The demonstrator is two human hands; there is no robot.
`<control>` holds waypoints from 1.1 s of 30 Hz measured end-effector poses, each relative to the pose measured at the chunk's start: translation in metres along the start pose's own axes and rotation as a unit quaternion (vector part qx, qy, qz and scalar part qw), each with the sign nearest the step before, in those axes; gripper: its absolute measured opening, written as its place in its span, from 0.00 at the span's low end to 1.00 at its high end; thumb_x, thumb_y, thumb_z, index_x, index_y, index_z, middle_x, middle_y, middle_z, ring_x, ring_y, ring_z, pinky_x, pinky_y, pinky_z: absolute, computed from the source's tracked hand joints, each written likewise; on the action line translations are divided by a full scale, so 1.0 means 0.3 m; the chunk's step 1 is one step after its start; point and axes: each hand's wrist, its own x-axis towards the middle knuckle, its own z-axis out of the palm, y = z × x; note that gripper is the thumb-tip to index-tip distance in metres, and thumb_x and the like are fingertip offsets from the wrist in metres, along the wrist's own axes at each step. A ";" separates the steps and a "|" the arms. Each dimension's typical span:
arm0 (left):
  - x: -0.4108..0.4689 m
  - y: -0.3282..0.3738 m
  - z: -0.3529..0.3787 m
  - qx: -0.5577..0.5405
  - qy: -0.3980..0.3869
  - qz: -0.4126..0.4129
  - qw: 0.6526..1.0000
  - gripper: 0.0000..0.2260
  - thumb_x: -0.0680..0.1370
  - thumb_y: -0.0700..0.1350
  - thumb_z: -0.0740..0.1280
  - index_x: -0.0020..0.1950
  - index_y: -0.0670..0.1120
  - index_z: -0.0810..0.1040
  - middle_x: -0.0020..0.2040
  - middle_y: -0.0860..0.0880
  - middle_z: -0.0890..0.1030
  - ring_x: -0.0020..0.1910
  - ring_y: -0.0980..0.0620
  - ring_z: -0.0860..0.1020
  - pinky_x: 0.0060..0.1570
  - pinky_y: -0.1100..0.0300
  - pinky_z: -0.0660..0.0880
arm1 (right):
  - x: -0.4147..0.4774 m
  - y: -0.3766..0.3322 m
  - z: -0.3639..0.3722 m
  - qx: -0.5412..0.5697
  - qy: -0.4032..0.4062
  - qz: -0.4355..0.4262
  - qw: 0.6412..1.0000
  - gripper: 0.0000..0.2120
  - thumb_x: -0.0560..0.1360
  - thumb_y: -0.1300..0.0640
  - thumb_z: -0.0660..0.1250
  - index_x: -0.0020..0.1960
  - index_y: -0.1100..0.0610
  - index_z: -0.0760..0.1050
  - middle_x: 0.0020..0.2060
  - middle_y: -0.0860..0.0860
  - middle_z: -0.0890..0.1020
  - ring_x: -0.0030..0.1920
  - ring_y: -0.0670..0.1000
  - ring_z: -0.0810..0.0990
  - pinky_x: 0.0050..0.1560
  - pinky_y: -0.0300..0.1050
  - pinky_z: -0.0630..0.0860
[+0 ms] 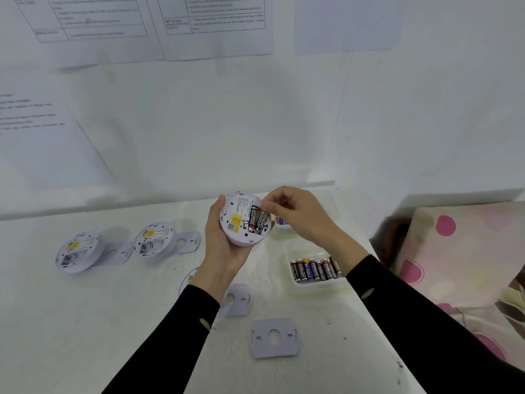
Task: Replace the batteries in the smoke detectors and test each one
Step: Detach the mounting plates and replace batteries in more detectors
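White worktop (113,322) set against a white wall (199,123) carrying taped printed sheets (99,24).

Item in hand: smoke detector (238,223), round, white, yellow label; cradled in the left hand (224,251), fingers curled round its rim, back tilted up towards the eye so the battery bay is in plain sight; held above the worktop, not resting on it.

Contents of bay: two AA cells (257,220), side by side; right hand (298,214) fingers (268,207) brought together in a pinch on the upper end of one cell; seating or lifting cannot be told.

Stock: clear tray (292,282) of loose batteries (312,270) just beside the right forearm, placed for short reach; small tub (284,230) behind the hands, contents unclear.

Awaiting: two open detectors (76,251) (153,240) to the left, backs up, bays apparently empty; likely queued for cells.

Removed: mounting plates (274,338) (237,300) lying flat near the front edge, set clear of the work.
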 end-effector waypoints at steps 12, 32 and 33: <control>0.005 0.009 -0.024 -0.021 -0.001 -0.014 1.000 0.16 0.79 0.57 0.62 0.54 0.47 0.80 0.58 0.42 0.80 0.60 0.38 0.77 0.69 0.37 0.66 | 0.149 0.192 -0.111 -0.067 0.123 0.143 0.980 0.04 0.74 0.58 0.71 0.41 0.57 0.82 0.36 0.49 0.82 0.37 0.48 0.79 0.44 0.44 0.78; 0.003 0.015 -0.002 -0.008 0.005 0.001 1.000 0.18 0.79 0.55 0.62 0.61 0.44 0.76 0.53 0.42 0.81 0.50 0.45 0.82 0.46 0.48 0.82 | -0.046 0.029 0.057 -0.173 -0.073 -0.159 0.969 0.27 0.71 0.63 0.69 0.68 0.53 0.66 0.68 0.47 0.70 0.69 0.45 0.66 0.68 0.34 0.63; 0.002 0.011 0.000 -0.006 0.007 0.001 1.000 0.17 0.78 0.55 0.63 0.60 0.44 0.76 0.52 0.43 0.82 0.49 0.45 0.82 0.45 0.50 0.81 | -0.048 0.026 0.057 -0.183 -0.076 -0.160 0.967 0.27 0.71 0.63 0.69 0.67 0.53 0.66 0.67 0.48 0.70 0.68 0.47 0.66 0.67 0.36 0.63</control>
